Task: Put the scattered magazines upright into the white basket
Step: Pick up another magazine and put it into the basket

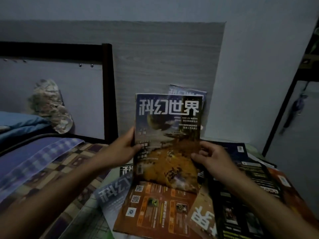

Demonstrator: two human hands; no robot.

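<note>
I hold a magazine [168, 135] with a blue and orange cover upright in the middle of the view. My left hand [123, 147] grips its left edge. My right hand [212, 159] holds its right edge lower down. Behind it another magazine [188, 91] stands upright against the grey wooden panel. Several magazines lie scattered flat below: an orange one [155, 209], a pale blue one [112, 192] and a black one [241, 204]. The white basket is hidden from me.
A bed with a checked blanket [51, 163] and a dark frame [108, 94] lies to the left, with a camouflage cloth [51, 107] on it. A dark metal rack [296, 80] stands at the right by the wall.
</note>
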